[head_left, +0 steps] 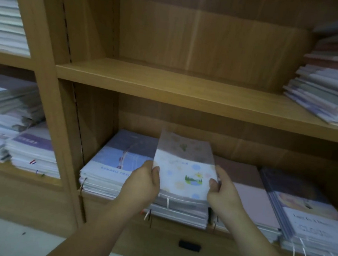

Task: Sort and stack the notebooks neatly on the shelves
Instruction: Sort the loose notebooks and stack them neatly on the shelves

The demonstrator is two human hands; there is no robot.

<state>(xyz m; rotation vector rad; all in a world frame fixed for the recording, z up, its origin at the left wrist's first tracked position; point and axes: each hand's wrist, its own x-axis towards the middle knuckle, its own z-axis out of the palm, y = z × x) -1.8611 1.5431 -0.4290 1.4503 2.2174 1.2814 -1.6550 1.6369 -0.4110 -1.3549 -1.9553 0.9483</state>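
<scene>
White dotted notebook (184,176) gripped at both side edges by left hand (143,184) and right hand (223,190), atop stack (179,207) on lower shelf (175,226).

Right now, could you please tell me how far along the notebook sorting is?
Done: the blue stack and pink stack lie flat on the lower shelf. In hand: the left hand and right hand grip the dotted notebooks atop the middle stack between them. Left: the slanted pile on the upper shelf looks unsquared.
</scene>
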